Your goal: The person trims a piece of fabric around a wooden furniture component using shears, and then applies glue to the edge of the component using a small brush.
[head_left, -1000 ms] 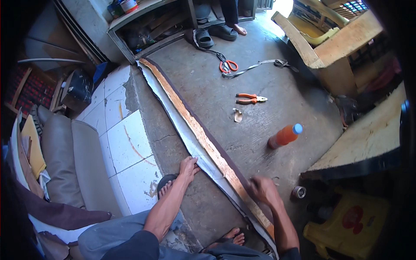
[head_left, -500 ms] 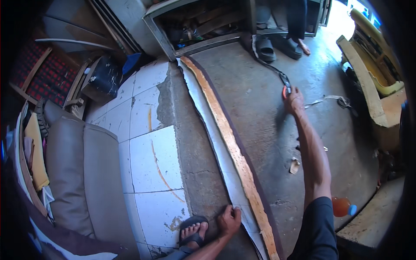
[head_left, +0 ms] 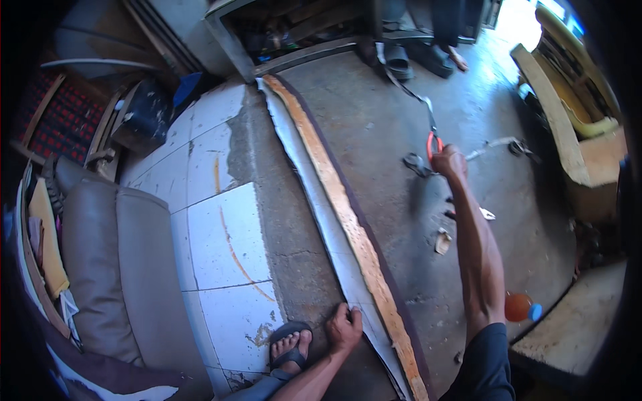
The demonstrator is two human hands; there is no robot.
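A long dark maroon fabric strip lies on the floor, its pale underside (head_left: 311,186) folded up along the left edge. A rough tan strip (head_left: 338,200), perhaps wood or foam, runs along it. My left hand (head_left: 346,328) is closed on the fabric's near left edge. Stretched out to the far right, my right hand (head_left: 449,162) is closed around a red-handled tool (head_left: 434,142) that looks like pliers. Its far end is close to a grey strap (head_left: 411,92) trailing toward the cabinet; whether they touch I cannot tell.
A grey cushioned seat (head_left: 144,267) stands at left. An orange bottle with a blue cap (head_left: 518,307) is by my right arm. Slippers (head_left: 399,63) and another person's foot (head_left: 457,59) are near the cabinet (head_left: 307,55). A wooden chair frame (head_left: 552,120) stands at right.
My right hand has drawn slightly nearer with the tool, and the red handles show more. The whole view has shifted a little. My left hand stays at the fabric edge.
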